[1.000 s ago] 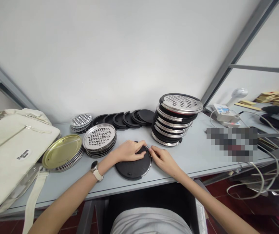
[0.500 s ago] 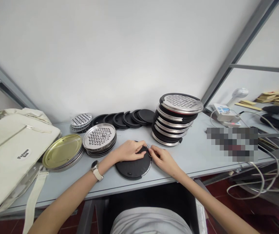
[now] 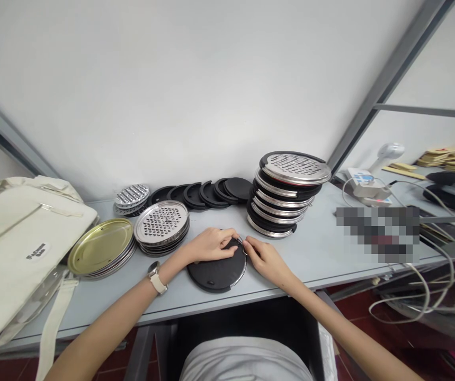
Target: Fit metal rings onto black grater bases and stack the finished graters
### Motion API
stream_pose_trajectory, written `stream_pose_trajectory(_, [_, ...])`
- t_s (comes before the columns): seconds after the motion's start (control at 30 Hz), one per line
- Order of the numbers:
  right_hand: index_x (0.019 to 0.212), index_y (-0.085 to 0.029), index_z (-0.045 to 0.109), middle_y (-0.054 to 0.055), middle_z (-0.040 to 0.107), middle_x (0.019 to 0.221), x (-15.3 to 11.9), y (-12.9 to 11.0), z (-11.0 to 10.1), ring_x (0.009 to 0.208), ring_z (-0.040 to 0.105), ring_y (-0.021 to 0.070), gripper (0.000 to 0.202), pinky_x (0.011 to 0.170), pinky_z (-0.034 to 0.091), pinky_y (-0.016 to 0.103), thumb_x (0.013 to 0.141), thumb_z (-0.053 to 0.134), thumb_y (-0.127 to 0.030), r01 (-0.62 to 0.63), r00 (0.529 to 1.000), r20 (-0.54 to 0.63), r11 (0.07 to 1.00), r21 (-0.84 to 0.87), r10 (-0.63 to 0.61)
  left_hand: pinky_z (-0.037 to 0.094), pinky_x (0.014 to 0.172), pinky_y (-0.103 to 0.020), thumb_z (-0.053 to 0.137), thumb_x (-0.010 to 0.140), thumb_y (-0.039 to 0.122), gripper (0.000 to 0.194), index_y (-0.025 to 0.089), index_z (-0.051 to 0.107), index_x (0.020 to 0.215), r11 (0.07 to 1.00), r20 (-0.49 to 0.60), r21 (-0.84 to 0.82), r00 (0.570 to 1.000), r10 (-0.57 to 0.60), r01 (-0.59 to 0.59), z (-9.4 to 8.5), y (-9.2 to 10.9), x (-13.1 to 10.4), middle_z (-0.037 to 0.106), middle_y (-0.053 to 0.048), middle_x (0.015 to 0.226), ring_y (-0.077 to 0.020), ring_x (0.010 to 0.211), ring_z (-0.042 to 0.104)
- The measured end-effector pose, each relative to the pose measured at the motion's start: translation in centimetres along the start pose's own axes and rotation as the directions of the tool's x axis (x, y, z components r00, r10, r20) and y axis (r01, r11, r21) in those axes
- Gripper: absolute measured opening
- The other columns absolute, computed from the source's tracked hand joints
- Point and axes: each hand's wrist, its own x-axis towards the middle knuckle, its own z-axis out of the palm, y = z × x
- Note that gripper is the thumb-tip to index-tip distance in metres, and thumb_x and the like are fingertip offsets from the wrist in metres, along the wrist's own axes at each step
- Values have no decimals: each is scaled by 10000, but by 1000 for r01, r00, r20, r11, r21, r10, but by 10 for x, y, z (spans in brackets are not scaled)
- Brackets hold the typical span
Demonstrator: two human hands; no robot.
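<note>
A round black disc (image 3: 221,272) with a strip of silver metal along its right edge lies on the table in front of me. My left hand (image 3: 216,245) rests across its upper part, thumb stretched over the surface and fingers closed on the far right rim. At that same rim, my right hand (image 3: 262,259) pinches the edge with thumb and forefinger. The two sets of fingertips almost meet there and partly hide the rim. To the left stands a stack of silver perforated grater discs (image 3: 162,223), with a pile of gold-coloured round plates (image 3: 102,246) beside it.
Several black rings (image 3: 195,196) lean in a row near the wall. Behind my right hand rises a tall stack of black-rimmed grater discs (image 3: 294,168). Small grater discs (image 3: 132,196) sit at the back left. A cream bag (image 3: 24,254) covers the left end; white cables (image 3: 421,296) hang at right.
</note>
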Motion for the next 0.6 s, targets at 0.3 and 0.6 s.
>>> stream_pose_trajectory(0.3, [699, -216, 369, -33, 457, 596, -1, 1, 0, 561, 452, 131, 306, 561, 300, 235, 968, 304, -348, -8, 1000, 6, 1000, 11, 8, 318, 541, -184, 567, 811, 282, 178, 183, 567, 959, 993, 17, -112, 999, -40, 42, -3, 1, 0, 384, 100, 538, -71, 494, 380])
stream_pose_trajectory(0.6, [668, -212, 334, -52, 398, 558, -1, 1, 1, 523, 386, 114, 328, 534, 260, 229, 956, 334, -369, -14, 1000, 10, 1000, 21, 14, 303, 529, -184, 593, 779, 269, 170, 184, 582, 926, 979, 33, -195, 998, -54, 59, -6, 1, -1, 361, 104, 533, -68, 499, 336])
